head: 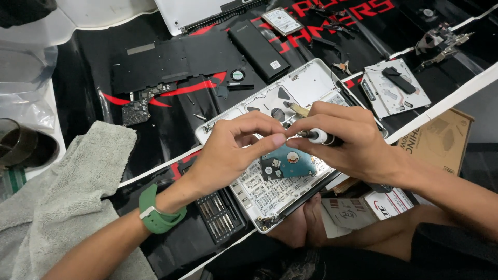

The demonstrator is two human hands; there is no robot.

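My right hand [346, 139] grips a black and white screwdriver [321, 137], its tip pointing left. My left hand [233, 150], with a green watch band on the wrist, pinches at the screwdriver's tip with thumb and forefinger. Both hands hover over an opened silver laptop shell [290, 93]. Under the fingers a hard drive with a teal circuit board [288, 165] lies on the shell. What is between my left fingertips is too small to tell.
A screwdriver bit case [218, 215] lies by my left wrist. A grey towel [67, 197] sits at left. On the black mat are a black cover plate [166, 62], a circuit board [137, 106], a black battery [259, 49], a second drive [282, 21], an optical drive [397, 88] and cardboard boxes [441, 137].
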